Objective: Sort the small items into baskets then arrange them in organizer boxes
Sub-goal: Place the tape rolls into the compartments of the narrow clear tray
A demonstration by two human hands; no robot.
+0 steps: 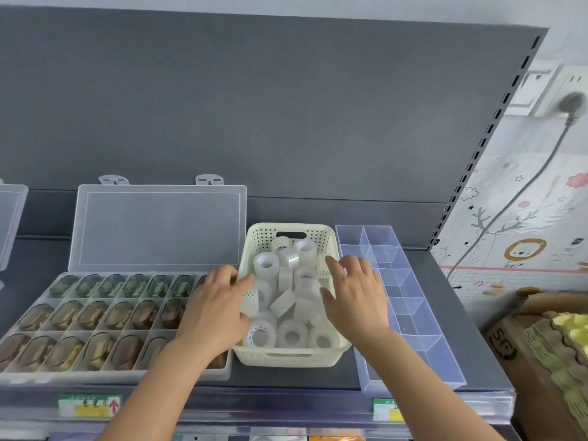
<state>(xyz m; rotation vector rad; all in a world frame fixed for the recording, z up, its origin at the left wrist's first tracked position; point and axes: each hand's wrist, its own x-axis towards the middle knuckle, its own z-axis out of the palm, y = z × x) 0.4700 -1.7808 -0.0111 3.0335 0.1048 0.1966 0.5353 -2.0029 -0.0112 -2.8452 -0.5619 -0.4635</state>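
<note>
A cream perforated basket [288,358] sits on the grey shelf, filled with several small clear tape rolls [291,334]. My left hand [216,308] rests over the basket's left rim, fingers loosely spread, thumb by a roll. My right hand [354,299] hovers over the basket's right rim with fingers spread and holds nothing. To the right lies a clear divided organizer box [410,308], its compartments empty. On the left, an open clear organizer box [95,316] holds several brown and green tape rolls in its compartments.
The left organizer's lid [157,227] stands open against the grey back panel. A cardboard box [547,354] with green and yellow items sits at the right end. Price labels [89,405] run along the shelf's front edge. Another clear lid [9,218] shows at far left.
</note>
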